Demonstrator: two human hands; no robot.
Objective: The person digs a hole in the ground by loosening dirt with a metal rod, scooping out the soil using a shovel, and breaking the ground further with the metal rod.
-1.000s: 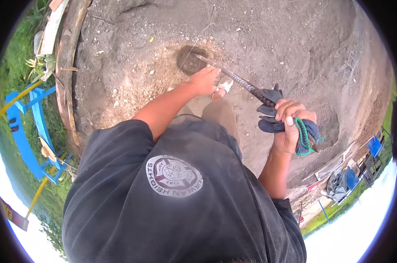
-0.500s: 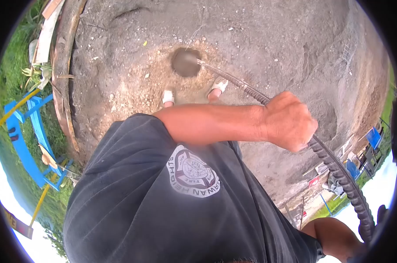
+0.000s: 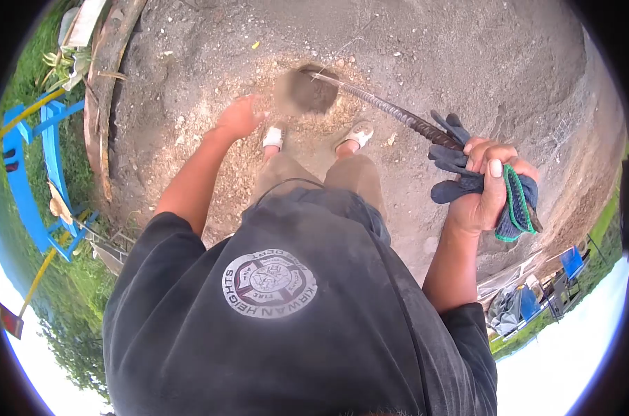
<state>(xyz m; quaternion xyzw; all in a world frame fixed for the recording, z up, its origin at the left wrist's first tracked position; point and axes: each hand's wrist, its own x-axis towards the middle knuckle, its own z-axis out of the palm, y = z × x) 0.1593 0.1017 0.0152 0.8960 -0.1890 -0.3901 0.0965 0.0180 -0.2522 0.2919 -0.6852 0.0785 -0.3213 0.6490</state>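
My right hand point(image 3: 491, 184) is closed around the upper part of a ribbed rebar rod point(image 3: 391, 109). A dark work glove point(image 3: 453, 163) with a green-edged cuff is bunched in the same grip, its fingers sticking out to the left. The rod slants down to a round hole point(image 3: 313, 96) in the ground, its far end at the hole's upper edge. My left hand point(image 3: 241, 118) is off the rod, left of the hole and above the ground. Its fingers look stretched out and slightly blurred, with nothing visible in them.
My feet in light shoes point(image 3: 356, 135) stand just behind the hole on stony dirt point(image 3: 210, 62). A wooden edging board point(image 3: 109, 104) borders the dirt at left, with a blue frame point(image 3: 33, 180) beyond. Tarps and other items point(image 3: 512, 308) lie at right.
My left hand has let go of the rebar and swung left, near the hole. My right hand, holding rod and glove, has come forward from the lower right edge.
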